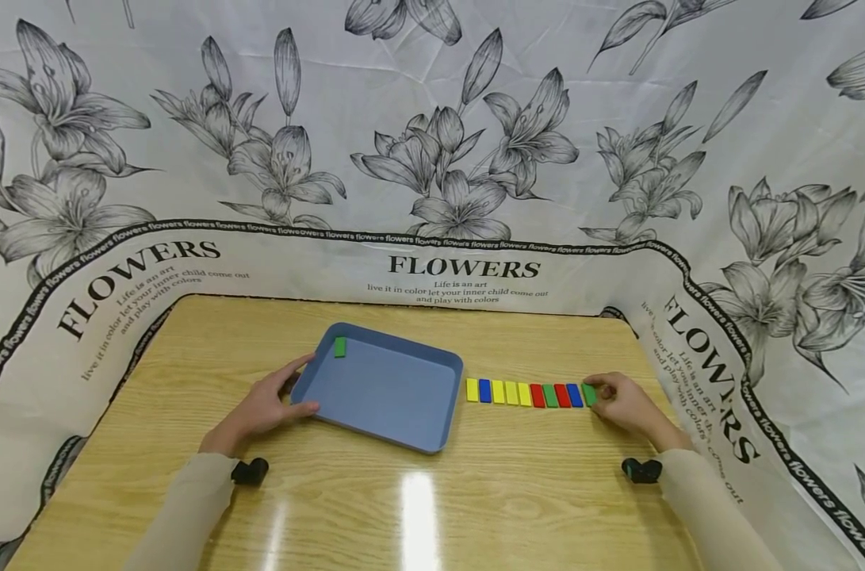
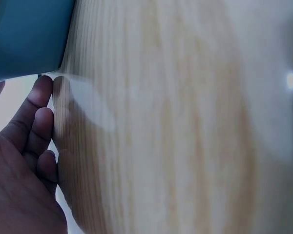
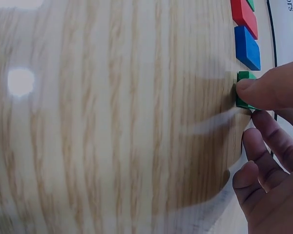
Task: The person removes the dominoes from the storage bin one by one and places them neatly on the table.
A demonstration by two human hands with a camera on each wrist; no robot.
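Note:
My left hand (image 1: 264, 408) holds the left end of a blue-grey tray (image 1: 385, 431), fingers and thumb spread along its rim. In the left wrist view, several fingers (image 2: 41, 127) lie below the tray's corner (image 2: 34, 39), against the table. At the right end of a row of coloured blocks, my right hand (image 1: 625, 406) pinches a green block (image 1: 589, 395). The right wrist view shows the thumb pressed on this green block (image 3: 244, 100), with a blue block (image 3: 247, 48) just beyond it. One green block (image 1: 340, 347) lies inside the tray near its far left corner.
Between the tray and my right hand runs the row, with a yellow block (image 1: 472, 390), a red block (image 1: 537, 396) and several more in yellow, blue, green and red. The wooden table (image 1: 332, 507) meets a flower-printed cloth (image 1: 461, 274) behind and at both sides.

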